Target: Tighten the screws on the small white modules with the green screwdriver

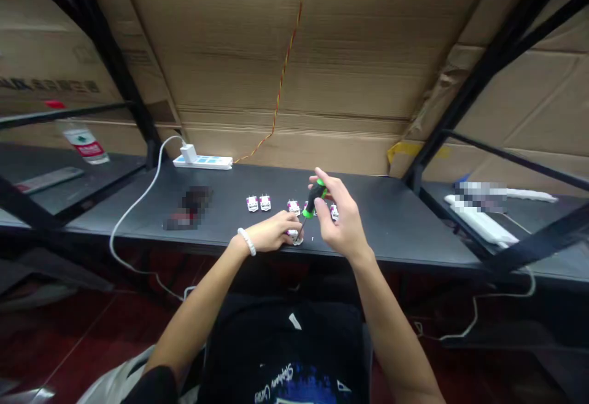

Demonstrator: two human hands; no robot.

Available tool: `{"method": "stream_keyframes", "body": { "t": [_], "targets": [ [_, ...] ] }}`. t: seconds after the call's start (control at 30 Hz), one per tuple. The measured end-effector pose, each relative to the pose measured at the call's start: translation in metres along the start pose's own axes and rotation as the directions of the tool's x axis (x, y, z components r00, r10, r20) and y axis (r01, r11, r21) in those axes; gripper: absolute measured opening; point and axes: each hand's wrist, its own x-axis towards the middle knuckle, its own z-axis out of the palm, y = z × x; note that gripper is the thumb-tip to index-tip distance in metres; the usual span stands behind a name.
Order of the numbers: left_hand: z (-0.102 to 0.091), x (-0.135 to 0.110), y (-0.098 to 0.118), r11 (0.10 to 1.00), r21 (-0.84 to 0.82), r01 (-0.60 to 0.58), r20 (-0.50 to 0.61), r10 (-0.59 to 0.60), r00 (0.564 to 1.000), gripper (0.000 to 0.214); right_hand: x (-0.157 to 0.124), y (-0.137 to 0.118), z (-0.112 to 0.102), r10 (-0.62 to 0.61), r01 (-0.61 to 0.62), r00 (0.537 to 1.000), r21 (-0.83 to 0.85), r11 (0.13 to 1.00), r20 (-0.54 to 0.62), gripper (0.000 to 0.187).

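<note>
My right hand (338, 220) pinches a screwdriver (315, 199) with a black and green handle, its thin shaft slanting down to a small white component (297, 239). My left hand (271, 233) rests at the table's front edge and grips that component, whose body is partly hidden by my fingers. Several similar white and pink components stand on the dark tabletop (381, 220): two at the left (258, 203), one just behind my left hand (293, 207), and one beyond my right hand (334, 212). A white beaded bracelet (247, 241) circles my left wrist.
A white power strip (202, 161) with a white cable (138, 207) lies at the back of the table, before a cardboard wall (285, 66). A pixelated object (188, 207) lies left of my hands. Black shelf uprights (488, 78) flank the table, and another power strip (481, 223) lies on the right.
</note>
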Motion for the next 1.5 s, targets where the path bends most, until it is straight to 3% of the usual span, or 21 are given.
{"method": "stream_keyframes", "body": {
  "t": [0.23,0.7,0.87,1.0,1.1,1.5],
  "targets": [
    [0.003,0.0,-0.005,1.0,-0.001,-0.017,-0.021,0.017,1.0,0.022,0.002,-0.005,0.006,-0.05,0.045,0.997,-0.072,0.996,-0.06,0.046],
    [0.001,-0.001,-0.002,1.0,0.018,-0.018,0.009,0.018,1.0,0.019,-0.001,-0.001,-0.005,-0.046,0.041,0.997,-0.066,0.997,-0.062,0.047],
    [-0.003,0.0,0.0,0.998,-0.059,-0.031,-0.048,0.028,0.998,0.017,-0.007,0.005,-0.008,-0.018,0.013,0.996,-0.055,0.998,-0.09,0.048],
    [-0.002,0.002,-0.002,0.995,-0.094,-0.033,-0.096,0.024,0.995,0.016,-0.015,0.01,-0.008,0.026,-0.022,0.996,0.047,0.999,-0.084,0.062],
    [-0.001,0.003,-0.004,0.995,-0.096,-0.028,-0.121,0.017,0.993,0.018,-0.018,0.009,-0.008,0.039,-0.032,0.997,0.107,0.994,-0.062,0.062],
    [0.001,0.003,-0.007,0.992,-0.12,0.044,-0.16,-0.063,0.985,0.02,-0.013,0.005,-0.011,0.025,-0.025,0.997,-0.001,1.0,-0.068,0.051]
  ]
}}
